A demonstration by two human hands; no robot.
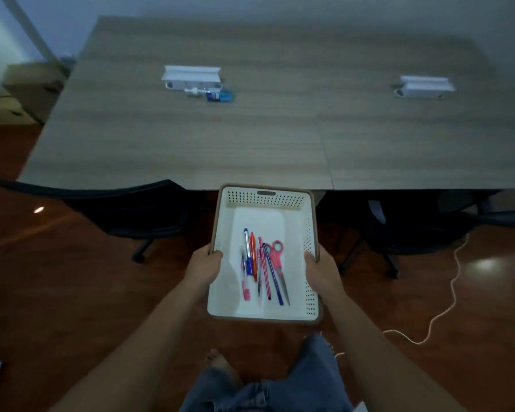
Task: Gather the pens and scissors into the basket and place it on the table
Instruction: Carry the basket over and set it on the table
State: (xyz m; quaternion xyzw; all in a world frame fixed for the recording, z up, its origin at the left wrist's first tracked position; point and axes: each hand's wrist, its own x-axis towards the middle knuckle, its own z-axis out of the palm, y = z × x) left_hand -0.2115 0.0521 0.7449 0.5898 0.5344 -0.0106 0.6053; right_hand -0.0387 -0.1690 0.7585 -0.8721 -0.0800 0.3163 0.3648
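I hold a white perforated basket (265,200) with a brown rim in front of me, above the floor and just short of the table's near edge. My left hand (204,267) grips its left wall, my right hand (323,272) its right wall. Inside lie several pens (252,257) in blue, orange and pink, side by side, with pink-handled scissors (277,263) to their right. The wooden table (250,138) stretches ahead.
Two white socket boxes (192,77) (425,87) sit on the table, with small blue items (219,96) by the left one. Black office chairs (125,209) (422,227) flank me under the table edge. A white cable (446,298) snakes over the floor at right.
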